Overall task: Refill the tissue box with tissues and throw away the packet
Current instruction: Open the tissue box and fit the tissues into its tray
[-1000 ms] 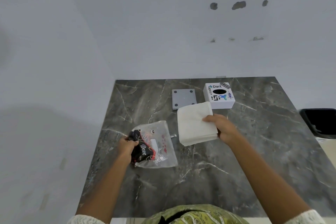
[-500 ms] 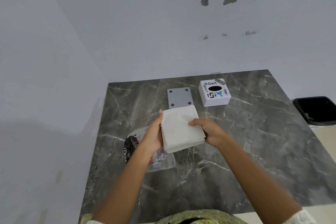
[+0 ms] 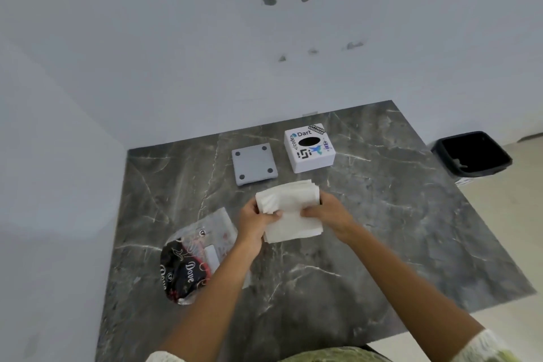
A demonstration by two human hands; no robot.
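Note:
A stack of white tissues point(image 3: 289, 209) is held above the middle of the dark marble table point(image 3: 382, 229). My left hand point(image 3: 255, 222) grips its left side and my right hand point(image 3: 330, 216) grips its right side, bending the stack. The empty plastic tissue packet point(image 3: 195, 256), clear with black and red print, lies flat on the table to the left of my left forearm. The white tissue box point(image 3: 309, 147) with stickers and an oval hole on top stands at the back of the table. Its grey base plate point(image 3: 254, 163) lies beside it on the left.
A black waste bin point(image 3: 471, 154) stands on the floor off the table's right edge. White walls close in the table at the back and left.
My left hand let go of the packet and came over to the tissue stack. Both hands now hold the stack and have bent it. The packet stays on the table.

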